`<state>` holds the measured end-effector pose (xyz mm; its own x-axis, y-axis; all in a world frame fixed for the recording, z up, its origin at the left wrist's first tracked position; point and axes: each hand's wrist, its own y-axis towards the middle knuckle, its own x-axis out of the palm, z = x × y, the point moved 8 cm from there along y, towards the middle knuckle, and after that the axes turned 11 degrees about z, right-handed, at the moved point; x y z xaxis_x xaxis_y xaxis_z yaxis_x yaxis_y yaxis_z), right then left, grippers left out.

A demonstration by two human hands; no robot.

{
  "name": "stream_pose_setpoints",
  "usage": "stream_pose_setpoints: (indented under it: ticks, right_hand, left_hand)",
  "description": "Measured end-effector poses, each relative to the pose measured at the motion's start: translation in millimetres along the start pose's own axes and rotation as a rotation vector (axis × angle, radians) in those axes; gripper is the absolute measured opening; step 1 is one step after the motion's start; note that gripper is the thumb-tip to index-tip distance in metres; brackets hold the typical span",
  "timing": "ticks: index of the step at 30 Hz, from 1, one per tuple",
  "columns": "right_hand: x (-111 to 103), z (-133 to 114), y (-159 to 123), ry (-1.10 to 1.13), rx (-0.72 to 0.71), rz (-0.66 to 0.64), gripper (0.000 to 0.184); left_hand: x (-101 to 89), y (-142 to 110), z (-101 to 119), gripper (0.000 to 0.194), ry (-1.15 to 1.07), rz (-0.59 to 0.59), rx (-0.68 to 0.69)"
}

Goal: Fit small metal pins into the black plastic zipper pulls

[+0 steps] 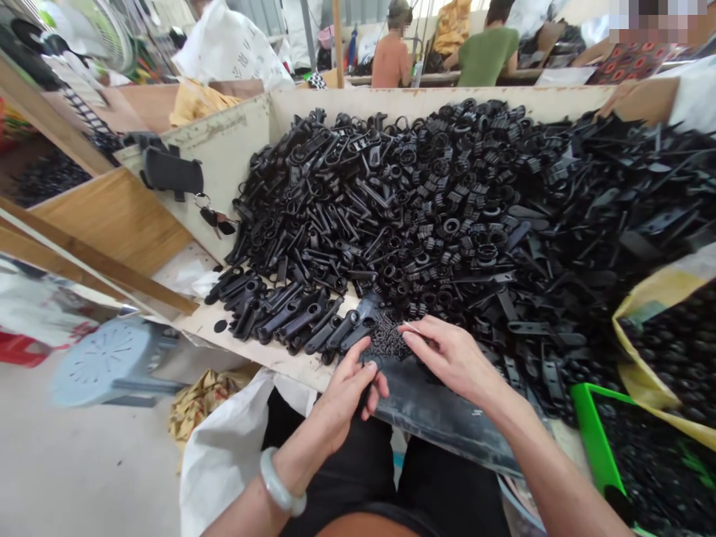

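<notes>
My left hand (350, 391), with a pale bangle (280, 481) at its wrist, is curled round a dark plastic part (363, 399), mostly hidden by the fingers. Opposite it, my right hand (453, 354) pinches a thin pale sliver-like tool (415, 329) whose exact kind I cannot make out. The right fingertips are at the edge of a pile of tiny black pieces (385, 334) on a dark sheet (436, 406). Left of that pile, a row of black plastic handle-like parts (296, 317) lies along the bench's front edge.
A large heap of black clips, rings and levers (380, 201) fills the bench behind the hands. At right stand a green tray (596, 440) and a yellow-edged sack (632, 358). A phone holder (173, 171) and keys (215, 218) hang at left. Several people sit beyond.
</notes>
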<state>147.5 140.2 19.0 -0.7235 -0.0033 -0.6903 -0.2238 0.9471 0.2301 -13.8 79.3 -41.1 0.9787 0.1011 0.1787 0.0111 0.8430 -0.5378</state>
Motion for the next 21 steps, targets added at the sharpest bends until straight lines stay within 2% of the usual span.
stream_pose_setpoints:
  ticks: [5,10,15,18,21]
  right_hand:
    - [26.2,-15.2,6.0,-0.093,-0.086,-0.154,0.034]
    - [40.5,-20.0,19.7,-0.352,-0.152,-0.219,0.034]
    - [55.5,-32.8,38.5,-0.423,-0.212,-0.294,0.035]
    - [64.2,-36.3,48.6,-0.443,-0.257,-0.354,0.033]
    - [69.8,-35.9,52.9,-0.463,-0.293,-0.388,0.03]
  left_hand:
    - [-6.4,4.0,7.6,0.091,-0.021,0.012,0.035]
    - [-13.8,7.7,8.0,0.089,-0.038,0.025,0.045]
    - [-15.3,9.4,7.7,0.084,-0.016,0.041,0.056]
    - [-15.8,5.2,2.4,0.079,0.059,0.079,0.065]
    - [-15.4,-0.9,-12.9,0.077,0.194,0.086,0.043]
